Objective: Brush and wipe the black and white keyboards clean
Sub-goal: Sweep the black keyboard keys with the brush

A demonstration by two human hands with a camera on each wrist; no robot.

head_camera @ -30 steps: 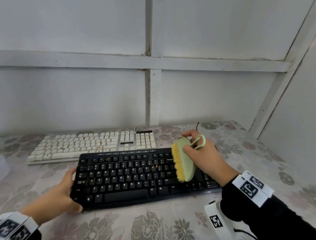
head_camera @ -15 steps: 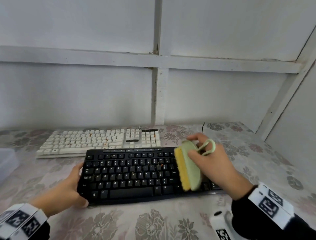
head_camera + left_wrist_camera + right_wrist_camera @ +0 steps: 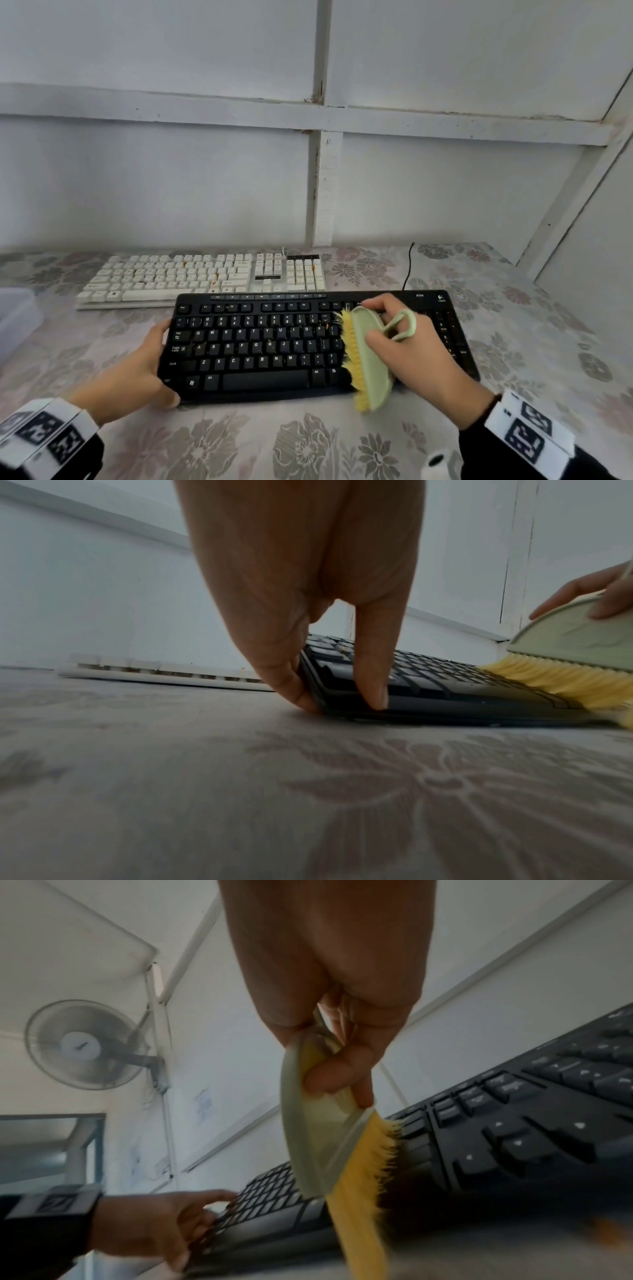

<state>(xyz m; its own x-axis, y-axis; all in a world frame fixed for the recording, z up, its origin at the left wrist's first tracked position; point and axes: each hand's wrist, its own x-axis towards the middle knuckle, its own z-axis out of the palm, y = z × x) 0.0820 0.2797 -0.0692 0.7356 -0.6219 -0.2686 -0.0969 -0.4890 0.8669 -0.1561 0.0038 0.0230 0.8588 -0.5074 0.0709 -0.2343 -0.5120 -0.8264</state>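
Note:
The black keyboard (image 3: 260,346) lies in front of me on the flowered cloth, with the white keyboard (image 3: 191,277) right behind it. My left hand (image 3: 161,363) grips the black keyboard's left end, thumb (image 3: 375,693) on top and fingers (image 3: 301,693) at the edge. My right hand (image 3: 373,322) holds a pale green brush (image 3: 368,353) by its back and loop handle. Its yellow bristles (image 3: 363,1177) press on the keys just right of the letter block and hang past the front edge. Small orange crumbs dot both keyboards.
A clear plastic box (image 3: 13,318) stands at the left edge of the table. A black cable (image 3: 407,270) runs from the black keyboard toward the white wall. A white object (image 3: 438,466) lies near my right sleeve. A wall fan (image 3: 85,1045) hangs high up.
My right hand has drawn the brush down the keys toward me, so its bristles now overhang the front edge. My left hand has stayed on the keyboard's left end.

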